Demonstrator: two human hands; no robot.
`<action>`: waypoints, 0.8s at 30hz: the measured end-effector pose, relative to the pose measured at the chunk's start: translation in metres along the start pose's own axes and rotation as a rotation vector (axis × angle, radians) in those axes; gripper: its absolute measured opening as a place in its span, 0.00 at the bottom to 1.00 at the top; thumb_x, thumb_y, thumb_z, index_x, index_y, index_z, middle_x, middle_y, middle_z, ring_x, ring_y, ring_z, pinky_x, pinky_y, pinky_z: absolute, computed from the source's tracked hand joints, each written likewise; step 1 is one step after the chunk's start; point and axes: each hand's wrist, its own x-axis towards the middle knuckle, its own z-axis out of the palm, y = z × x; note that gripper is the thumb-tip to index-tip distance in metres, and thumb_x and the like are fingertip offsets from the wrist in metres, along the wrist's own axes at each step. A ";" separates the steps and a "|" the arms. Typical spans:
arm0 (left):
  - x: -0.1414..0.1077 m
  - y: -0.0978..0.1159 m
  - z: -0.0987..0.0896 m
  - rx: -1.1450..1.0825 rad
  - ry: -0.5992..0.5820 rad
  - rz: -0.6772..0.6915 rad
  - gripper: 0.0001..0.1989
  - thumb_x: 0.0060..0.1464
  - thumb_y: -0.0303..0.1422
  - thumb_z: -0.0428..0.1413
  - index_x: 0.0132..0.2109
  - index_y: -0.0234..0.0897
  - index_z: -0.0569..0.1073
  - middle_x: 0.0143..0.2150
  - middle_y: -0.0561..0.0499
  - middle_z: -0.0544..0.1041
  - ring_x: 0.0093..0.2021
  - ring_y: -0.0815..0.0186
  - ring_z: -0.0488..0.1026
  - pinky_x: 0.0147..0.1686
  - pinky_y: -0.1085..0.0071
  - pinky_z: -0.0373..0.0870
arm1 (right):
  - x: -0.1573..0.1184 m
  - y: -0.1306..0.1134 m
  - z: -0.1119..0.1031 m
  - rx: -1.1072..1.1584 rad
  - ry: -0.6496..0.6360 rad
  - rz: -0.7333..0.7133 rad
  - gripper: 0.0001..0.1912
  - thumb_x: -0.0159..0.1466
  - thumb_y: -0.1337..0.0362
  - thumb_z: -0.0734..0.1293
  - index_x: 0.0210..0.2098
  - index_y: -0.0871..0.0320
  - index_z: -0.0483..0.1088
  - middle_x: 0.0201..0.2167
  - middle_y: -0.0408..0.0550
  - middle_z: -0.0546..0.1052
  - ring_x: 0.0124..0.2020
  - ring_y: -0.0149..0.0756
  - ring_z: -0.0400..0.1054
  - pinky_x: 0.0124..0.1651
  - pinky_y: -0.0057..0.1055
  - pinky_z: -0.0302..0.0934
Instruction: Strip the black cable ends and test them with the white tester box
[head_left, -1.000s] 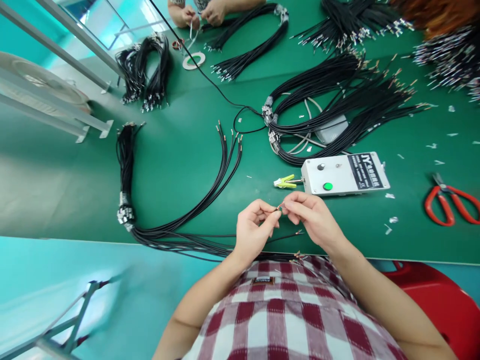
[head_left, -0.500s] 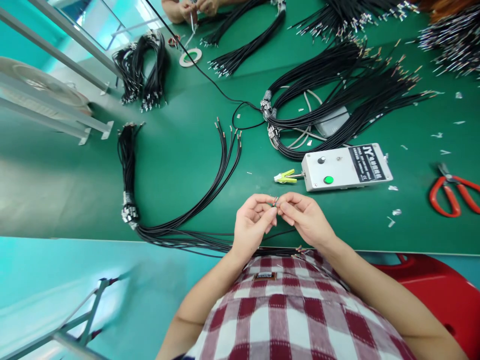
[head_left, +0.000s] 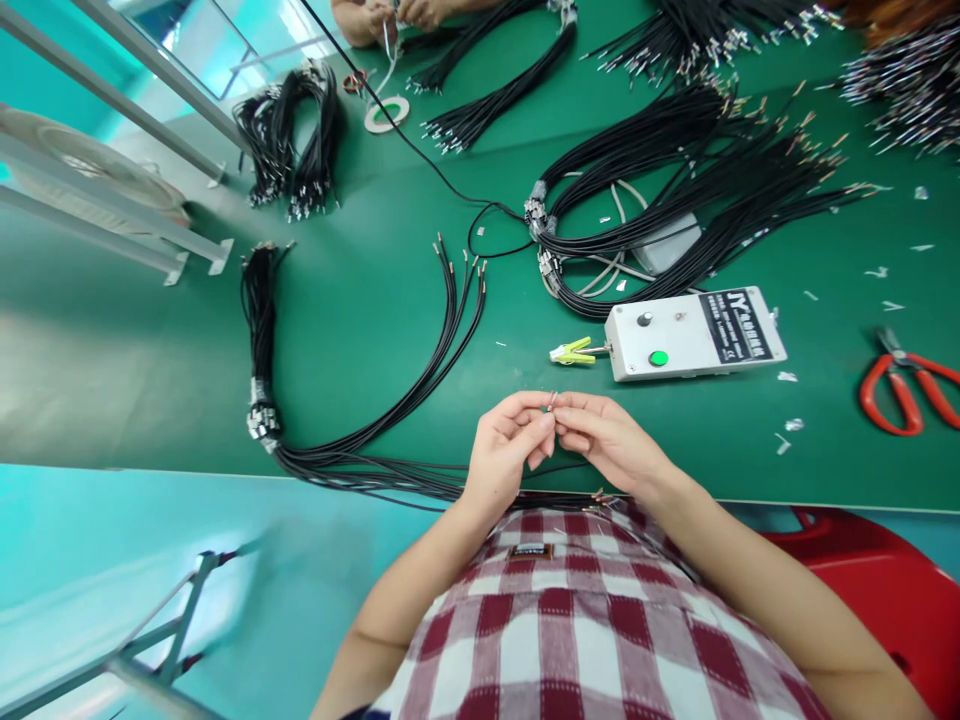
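Close to the table's front edge, my left hand point(head_left: 510, 445) and my right hand point(head_left: 611, 440) meet, thumbs and forefingers pinched together. Between the fingertips is a cable end point(head_left: 553, 402) with thin bare wires sticking up; my fingers cover most of it. A bundle of black cables point(head_left: 360, 460) runs from the left under my left hand, several loose ends lying at the table edge by my shirt. The bundle is bound with clear wrap near its silver connectors point(head_left: 262, 420). Just beyond my hands lies a yellow-green clip point(head_left: 574, 352), joined to a grey box with a green button point(head_left: 697, 335).
Red-handled pliers point(head_left: 904, 385) lie at the right among white scraps. More black cable bundles point(head_left: 645, 150) cover the far right, another point(head_left: 292, 140) the far left. A co-worker's hands point(head_left: 397, 18) work beside a tape roll point(head_left: 387, 115). A red stool point(head_left: 870, 580) stands at my right.
My right fingers have straightened slightly and pressed nearer to the cable end, whose thin wires now point up more. My left hand stays almost in place. The whole view shifts a little.
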 end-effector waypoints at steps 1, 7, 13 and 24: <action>0.000 -0.001 0.000 0.002 -0.002 -0.005 0.14 0.52 0.38 0.65 0.43 0.35 0.77 0.22 0.55 0.70 0.20 0.75 0.61 0.16 0.79 0.54 | 0.000 -0.001 -0.001 0.025 -0.036 0.034 0.15 0.55 0.55 0.75 0.29 0.60 0.72 0.21 0.39 0.69 0.21 0.22 0.50 0.24 0.24 0.44; -0.001 0.000 0.000 0.054 0.008 0.002 0.14 0.52 0.39 0.65 0.43 0.35 0.76 0.22 0.56 0.71 0.18 0.75 0.62 0.15 0.79 0.56 | -0.003 0.002 -0.003 -0.032 -0.017 0.006 0.15 0.58 0.53 0.74 0.32 0.59 0.72 0.23 0.39 0.68 0.22 0.23 0.52 0.24 0.25 0.45; -0.003 0.006 0.008 0.155 0.050 0.045 0.15 0.54 0.40 0.64 0.42 0.34 0.75 0.23 0.56 0.72 0.16 0.76 0.62 0.16 0.78 0.58 | -0.015 -0.005 -0.001 -0.311 0.161 -0.218 0.14 0.61 0.52 0.71 0.37 0.57 0.73 0.25 0.40 0.70 0.22 0.26 0.56 0.26 0.27 0.53; -0.007 -0.005 0.012 0.546 0.161 0.356 0.09 0.59 0.33 0.59 0.46 0.37 0.71 0.26 0.56 0.74 0.24 0.73 0.70 0.28 0.76 0.66 | -0.024 -0.010 -0.003 -0.640 0.409 -0.554 0.06 0.65 0.60 0.68 0.39 0.56 0.73 0.30 0.44 0.73 0.28 0.30 0.65 0.29 0.29 0.61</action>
